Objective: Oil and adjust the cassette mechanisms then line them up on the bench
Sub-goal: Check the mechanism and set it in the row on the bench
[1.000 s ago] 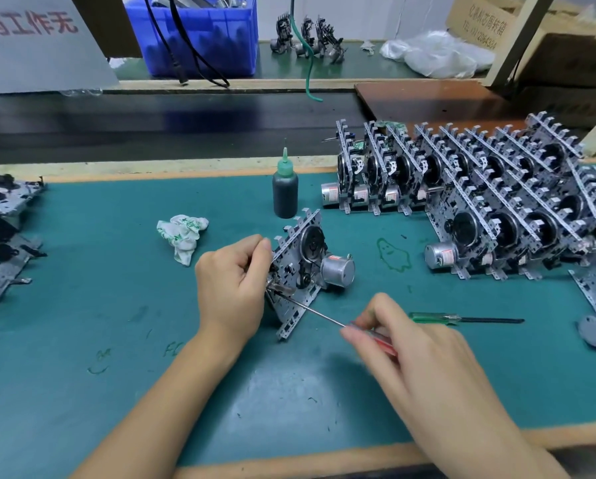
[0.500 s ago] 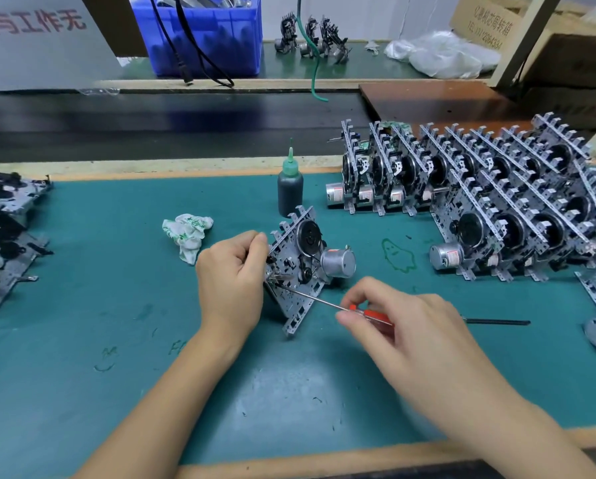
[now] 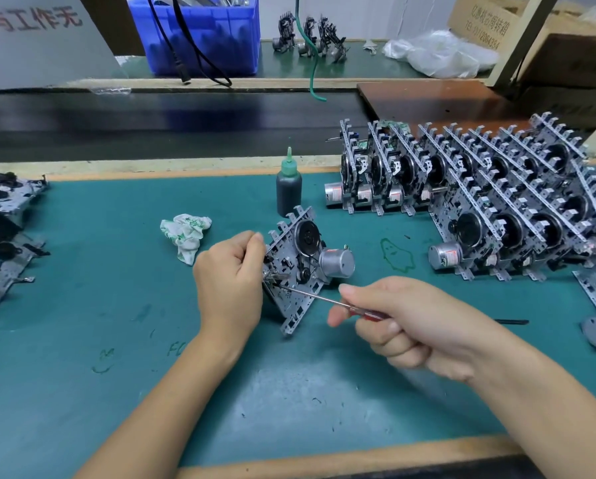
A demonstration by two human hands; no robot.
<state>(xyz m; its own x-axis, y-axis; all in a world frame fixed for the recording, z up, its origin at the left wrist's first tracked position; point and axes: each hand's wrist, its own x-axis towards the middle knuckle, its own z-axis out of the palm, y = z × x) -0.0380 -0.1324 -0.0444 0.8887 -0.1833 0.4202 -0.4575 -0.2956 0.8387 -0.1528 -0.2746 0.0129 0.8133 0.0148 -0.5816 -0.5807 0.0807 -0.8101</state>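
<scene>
A grey metal cassette mechanism with a black flywheel and silver motor stands on edge mid-bench. My left hand grips its left edge and holds it upright. My right hand grips a red-handled screwdriver; its thin shaft points left, with the tip on the lower left part of the mechanism. A dark oil bottle with a green nozzle stands just behind the mechanism. Several mechanisms stand in rows at the right.
A crumpled white cloth lies left of the mechanism. More mechanisms lie flat at the left edge. A second screwdriver's black shaft shows behind my right hand. A blue bin and a conveyor belt lie beyond the green mat.
My right hand has shifted its grip along the red screwdriver and now covers the green-handled screwdriver. The mechanism has tilted a little more upright in my left hand.
</scene>
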